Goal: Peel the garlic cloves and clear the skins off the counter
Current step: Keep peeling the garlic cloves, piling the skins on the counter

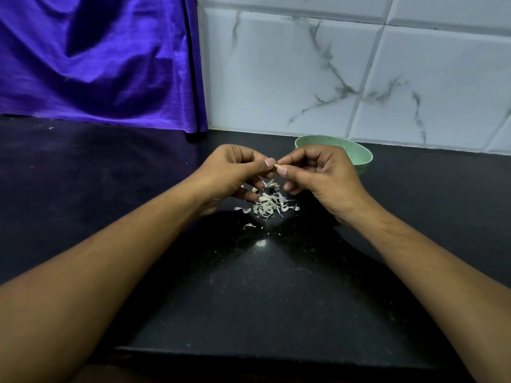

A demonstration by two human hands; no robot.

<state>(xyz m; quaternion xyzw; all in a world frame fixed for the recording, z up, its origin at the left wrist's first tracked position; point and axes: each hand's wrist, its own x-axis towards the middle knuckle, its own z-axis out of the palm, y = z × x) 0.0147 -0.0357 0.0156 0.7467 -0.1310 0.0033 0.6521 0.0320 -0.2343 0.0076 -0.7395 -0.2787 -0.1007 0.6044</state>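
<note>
While left hand [235,172] and right hand [318,175] pinch one garlic clove [276,165] just left of the bowl [359,156], peeling looks under way; skins [266,205] heaped on desk [276,286] near that bowl (uncleared); next, probably a fine fingertip pull.

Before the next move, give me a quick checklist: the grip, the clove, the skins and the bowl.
1. Grip on garlic clove: ok; left hand and right hand pinch it by the fingertips.
2. Clove fully peeled: cannot tell; the fingertips hide most of it.
3. Black counter free of skins: not ok; a loose pile lies under the hands.
4. Placement of green bowl: ok; upright, just behind the right hand.
5. Bowl's contents: cannot tell; the right hand blocks the inside.
</note>
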